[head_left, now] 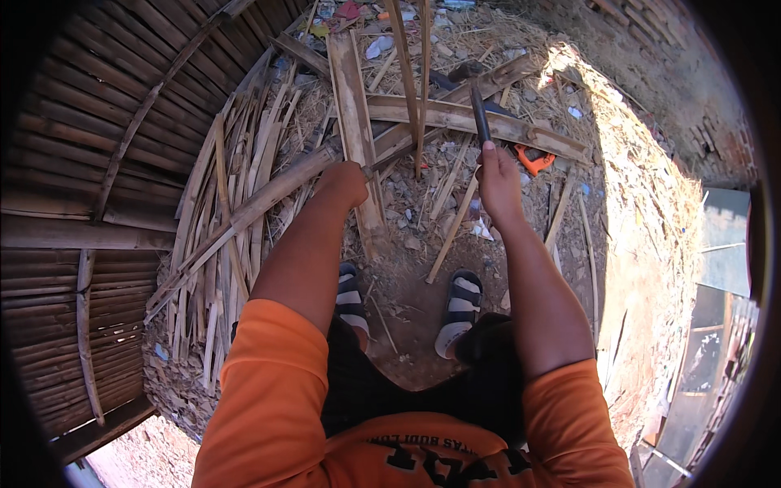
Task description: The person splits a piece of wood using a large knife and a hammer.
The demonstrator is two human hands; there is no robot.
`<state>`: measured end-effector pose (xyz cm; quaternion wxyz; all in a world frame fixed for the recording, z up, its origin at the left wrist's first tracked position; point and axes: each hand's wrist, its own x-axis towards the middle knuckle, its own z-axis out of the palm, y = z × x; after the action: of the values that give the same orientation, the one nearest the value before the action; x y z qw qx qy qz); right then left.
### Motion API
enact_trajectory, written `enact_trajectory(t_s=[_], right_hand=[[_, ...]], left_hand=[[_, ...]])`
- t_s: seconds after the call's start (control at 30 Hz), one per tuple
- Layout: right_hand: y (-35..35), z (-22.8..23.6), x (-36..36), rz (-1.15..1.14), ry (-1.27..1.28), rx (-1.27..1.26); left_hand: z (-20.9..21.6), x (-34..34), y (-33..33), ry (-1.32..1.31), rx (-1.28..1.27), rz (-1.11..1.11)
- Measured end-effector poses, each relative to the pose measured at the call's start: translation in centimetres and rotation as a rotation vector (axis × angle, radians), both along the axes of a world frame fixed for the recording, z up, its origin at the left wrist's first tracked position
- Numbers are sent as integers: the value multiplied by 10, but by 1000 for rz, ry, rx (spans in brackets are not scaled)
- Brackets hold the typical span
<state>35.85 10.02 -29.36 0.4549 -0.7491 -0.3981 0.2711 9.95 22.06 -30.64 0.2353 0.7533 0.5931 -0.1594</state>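
Note:
My left hand (343, 185) is closed in a fist against the left side of a long split bamboo piece (351, 106). A narrow dark edge pokes out past its knuckles, but what the fist holds is mostly hidden. My right hand (499, 185) grips the lower end of a dark tool (480, 114) pointing away from me. It resembles a hammer, with a dark, blunt shape at its far end. Beneath it lies a curved split bamboo length (521, 128). A bamboo pole (277, 189) slants from near left up to my left fist.
An orange-and-black handle (534, 160), like a saw's, lies right of my right hand. Thin bamboo strips (213, 268) are heaped at left beside a slatted bamboo wall (73, 154). Two upright slats (419, 89) stand ahead. My sandalled feet (462, 305) rest on littered dirt.

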Motion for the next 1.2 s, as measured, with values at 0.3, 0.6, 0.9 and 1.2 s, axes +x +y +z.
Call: enact_trajectory(t_s=[0.3,0.6,0.9,1.2], right_hand=[[-34,-53,-8,29,-152,-269],[-23,-32,-16,-6,-212,-69],[-7,-11,-14,-9,14,-6],[-34,-61,-15,73,-220,-331]], left_hand=[[-7,-1,3,-3,30,-14],[-6,8,-4,24,25,-66],[-5,8,-6,18,-48,-3],[-7,15,-13,43,37,-137]])
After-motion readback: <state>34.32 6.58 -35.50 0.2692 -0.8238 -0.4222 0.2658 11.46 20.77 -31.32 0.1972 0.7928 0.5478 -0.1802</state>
